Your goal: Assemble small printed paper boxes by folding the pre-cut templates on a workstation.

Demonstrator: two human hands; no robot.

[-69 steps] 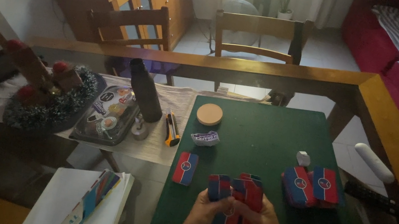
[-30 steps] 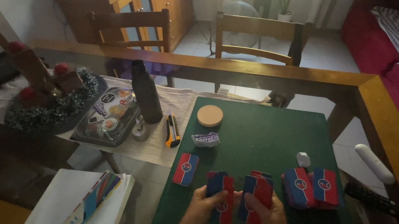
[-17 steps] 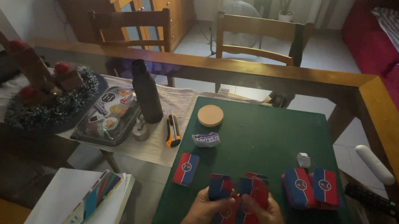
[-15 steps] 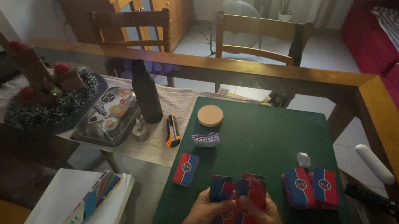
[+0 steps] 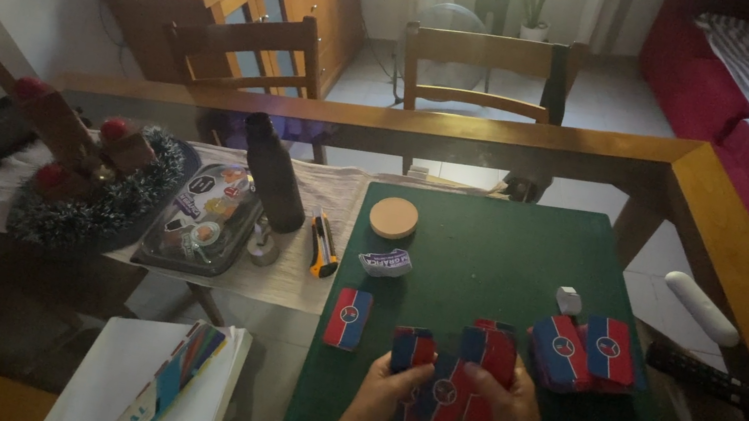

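Near the front edge of the green mat (image 5: 509, 253), both hands meet over a spread of red-and-blue playing cards (image 5: 453, 376). The left hand (image 5: 378, 399) has its grip closed on the left part of the fan, thumb over the backs; the right hand (image 5: 512, 416) has its grip closed on the right part, fingers curled over the top cards. The cards overlap loosely and stick out at uneven angles, so I judge that a slackened pinch or a hasty push of 1 half into the other could let several slide out and scatter on the mat, some face up.

Just left of the hands, 1 single card (image 5: 347, 319) lies flat; a dropped card landing there would mix with it. To the right, a loose pile of cards (image 5: 586, 354) sits close to the right hand, and a wide sweep of that wrist could knock it askew. A small white cube (image 5: 568, 300) stands just beyond that pile. Farther back lie a round cork coaster (image 5: 394, 217) and a small wrapped packet (image 5: 385, 262), well clear of the hands.
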